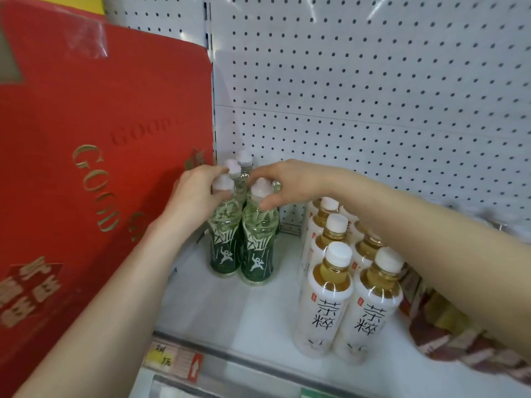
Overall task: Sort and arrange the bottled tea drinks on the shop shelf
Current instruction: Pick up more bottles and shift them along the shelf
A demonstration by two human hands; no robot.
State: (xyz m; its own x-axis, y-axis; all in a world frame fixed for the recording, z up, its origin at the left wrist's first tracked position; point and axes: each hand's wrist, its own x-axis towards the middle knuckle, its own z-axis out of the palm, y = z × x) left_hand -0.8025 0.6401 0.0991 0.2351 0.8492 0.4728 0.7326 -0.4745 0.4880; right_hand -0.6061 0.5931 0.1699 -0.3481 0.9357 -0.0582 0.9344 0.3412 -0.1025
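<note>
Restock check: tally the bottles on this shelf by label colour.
Green-label bottles: 4 showing, others may be hidden
White-label bottles: 6, some partly covered
Dark-label bottles, blurred at right: cannot count
Total: at least 10

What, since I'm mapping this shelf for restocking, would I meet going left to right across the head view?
red carton → green-label bottles → white-label bottles → blurred brown packs
</note>
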